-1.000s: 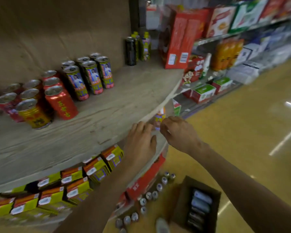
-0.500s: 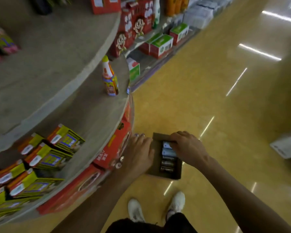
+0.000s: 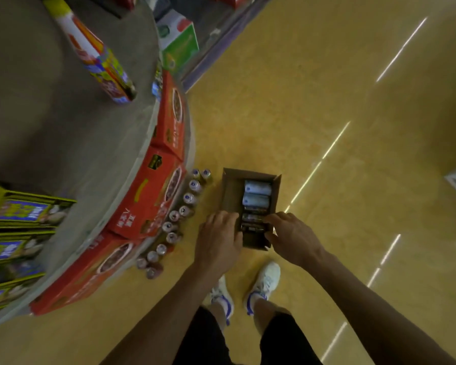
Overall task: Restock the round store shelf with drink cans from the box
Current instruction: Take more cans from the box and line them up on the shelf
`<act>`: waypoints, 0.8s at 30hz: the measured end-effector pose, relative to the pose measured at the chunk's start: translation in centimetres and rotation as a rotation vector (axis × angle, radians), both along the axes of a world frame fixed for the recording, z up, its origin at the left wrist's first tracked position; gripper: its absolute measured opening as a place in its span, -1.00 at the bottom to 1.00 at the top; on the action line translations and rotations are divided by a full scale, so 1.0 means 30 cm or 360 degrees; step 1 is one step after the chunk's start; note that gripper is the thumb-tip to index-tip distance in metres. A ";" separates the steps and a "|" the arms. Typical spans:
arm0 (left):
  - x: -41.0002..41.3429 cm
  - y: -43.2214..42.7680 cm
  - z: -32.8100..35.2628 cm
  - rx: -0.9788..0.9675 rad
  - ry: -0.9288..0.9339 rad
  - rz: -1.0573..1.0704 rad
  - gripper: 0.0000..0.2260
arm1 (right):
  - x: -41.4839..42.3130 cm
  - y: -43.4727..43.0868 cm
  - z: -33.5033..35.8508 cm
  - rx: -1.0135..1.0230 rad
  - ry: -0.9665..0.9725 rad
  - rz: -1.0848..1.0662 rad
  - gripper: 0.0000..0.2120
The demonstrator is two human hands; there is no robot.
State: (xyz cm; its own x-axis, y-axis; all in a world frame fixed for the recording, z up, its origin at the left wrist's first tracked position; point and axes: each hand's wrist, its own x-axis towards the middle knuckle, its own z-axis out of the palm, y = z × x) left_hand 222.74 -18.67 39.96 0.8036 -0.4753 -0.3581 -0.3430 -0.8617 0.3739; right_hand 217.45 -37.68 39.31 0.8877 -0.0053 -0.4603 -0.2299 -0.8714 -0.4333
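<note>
Over the floor box | left hand [image 3: 219, 239] and right hand [image 3: 291, 238] reach in from opposite sides, bent fingertips blurred against dark cans [image 3: 253, 223]; grasp or mere touch cannot be told | brown cardboard box [image 3: 231, 192], flaps open, two pale cans [image 3: 257, 187] lying at its far end | upright cans [image 3: 188, 198], tops blurred, ring the grey round shelf [image 3: 63, 133] at its base.

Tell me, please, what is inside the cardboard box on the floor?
Cans lie sideways in the cardboard box: two pale blue cans farthest, darker cans nearer. The left hand and right hand partly cover those; beneath is hidden.
</note>
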 end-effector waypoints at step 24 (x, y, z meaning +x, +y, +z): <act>0.292 -0.043 -1.624 0.0014 0.0525 -0.0197 -0.52 | 0.173 0.070 -1.838 -0.0295 0.0600 0.0197 -0.41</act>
State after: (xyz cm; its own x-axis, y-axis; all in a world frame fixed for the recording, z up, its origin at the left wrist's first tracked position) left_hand 231.50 -19.96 -8.75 0.5805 -0.5577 -0.5933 -0.3071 -0.8248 0.4749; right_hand 222.65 -35.58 -15.84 0.6568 -0.0223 -0.7537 -0.2309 -0.9575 -0.1728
